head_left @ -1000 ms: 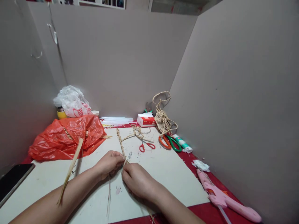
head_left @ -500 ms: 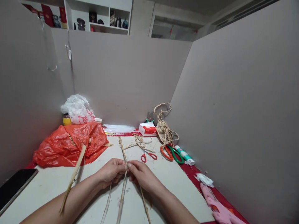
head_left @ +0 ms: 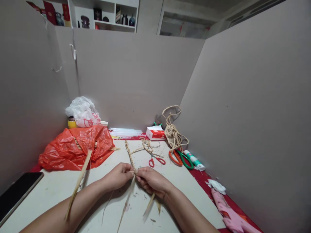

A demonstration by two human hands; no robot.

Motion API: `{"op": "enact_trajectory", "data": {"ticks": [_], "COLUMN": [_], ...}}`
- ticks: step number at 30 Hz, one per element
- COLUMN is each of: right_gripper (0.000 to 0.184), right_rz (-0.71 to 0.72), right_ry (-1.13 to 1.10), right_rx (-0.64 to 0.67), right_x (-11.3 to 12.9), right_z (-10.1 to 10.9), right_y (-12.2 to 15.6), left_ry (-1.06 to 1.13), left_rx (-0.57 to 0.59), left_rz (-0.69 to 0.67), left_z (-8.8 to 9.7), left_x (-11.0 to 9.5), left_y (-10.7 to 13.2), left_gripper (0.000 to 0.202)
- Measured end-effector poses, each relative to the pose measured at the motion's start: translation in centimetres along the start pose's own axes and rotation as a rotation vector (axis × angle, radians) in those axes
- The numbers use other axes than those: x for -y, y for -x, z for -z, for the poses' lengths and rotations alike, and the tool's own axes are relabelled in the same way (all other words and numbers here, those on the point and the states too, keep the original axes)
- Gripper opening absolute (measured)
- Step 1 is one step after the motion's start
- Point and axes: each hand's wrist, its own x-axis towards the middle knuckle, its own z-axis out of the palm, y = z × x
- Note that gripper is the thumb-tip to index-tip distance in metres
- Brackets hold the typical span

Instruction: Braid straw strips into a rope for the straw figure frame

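Note:
A thin plaited straw braid runs away from me across the white board. My left hand and my right hand meet at its near end, both pinched closed on the loose straw strands. Those strands trail down toward me from between the fingers, blurred. The far end of the braid joins a small tangle of twine.
A red plastic bag with a long dry leaf strip lies at left. Red scissors, orange and green scissors, a glue tube, a rope bundle and a pink glue gun are right. A phone is near left.
My hands have stayed at the braid's near end, and the loose strands have swung under my right hand. The view has tilted up, showing shelves above the partition.

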Motion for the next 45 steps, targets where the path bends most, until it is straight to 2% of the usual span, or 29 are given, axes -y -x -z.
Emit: {"op": "enact_trajectory", "data": {"ticks": [5,8,12,15,17,19,22,24,26,27,28,30,32,34,40,45], "right_gripper": [0.02,0.02,0.027,0.031,0.029,0.025,0.022,0.021,0.019,0.019,0.02,0.022,0.024,0.025,0.026,0.024], "right_rz": [0.124,0.171,0.123,0.121,0.144,0.167,0.169,0.157,0.15,0.147,0.147,0.152,0.16,0.161,0.139,0.316], "right_ry": [0.15,0.166,0.092,0.038,0.004,-0.043,-0.078,-0.064,-0.059,-0.066,-0.074,-0.085,-0.087,-0.074,0.093,0.481], "right_rx": [-0.221,-0.268,-0.2,-0.092,-0.065,-0.06,-0.077,-0.103,-0.103,-0.097,-0.09,-0.071,-0.052,-0.032,-0.016,-0.129], "right_x": [-1.1,-1.5,-1.5,-1.4,-1.3,-1.3,-1.3,-1.3,-1.3,-1.3,-1.4,-1.4,-1.4,-1.2,-0.7,-1.4], "right_z": [-0.7,-1.2,-1.7,-2.1,-2.3,-2.3,-2.0,-1.6,-1.4,-1.3,-1.3,-1.3,-1.3,-1.3,-0.5,0.0], "right_y": [-0.7,-1.0,-0.7,-0.3,-0.1,-0.1,0.1,0.1,0.1,0.1,0.1,0.0,0.1,0.2,0.8,0.3], "left_ry": [0.084,0.191,0.213,0.12,0.076,0.048,-0.05,-0.176,-0.283,-0.289,-0.257,-0.116,0.003,0.01,-0.107,-0.079], "left_rx": [0.106,0.112,0.039,-0.039,-0.072,-0.052,0.011,-0.106,-0.323,-0.4,-0.421,-0.334,-0.194,-0.128,-0.106,-0.059], "left_rz": [0.196,0.26,0.279,0.204,0.165,0.182,0.294,0.273,0.131,0.056,0.008,0.025,0.12,0.154,0.082,0.083], "left_z": [-0.5,-1.4,-2.9,-3.7,-3.9,-3.7,-2.5,-1.4,-0.7,-0.5,-0.5,-0.8,-1.4,-1.7,-1.1,-0.7], "left_x": [-0.6,-0.6,-0.2,0.1,0.0,-0.3,-1.1,-1.3,-1.3,-1.2,-1.1,-0.8,-0.6,-0.5,0.0,0.1], "left_y": [0.6,0.9,1.4,1.6,1.8,1.8,1.6,1.3,0.9,0.8,0.7,0.6,0.6,0.7,0.4,0.2], "left_gripper": [0.017,0.018,0.027,0.026,0.025,0.03,0.033,0.026,0.018,0.016,0.017,0.019,0.017,0.016,0.026,0.026]}}
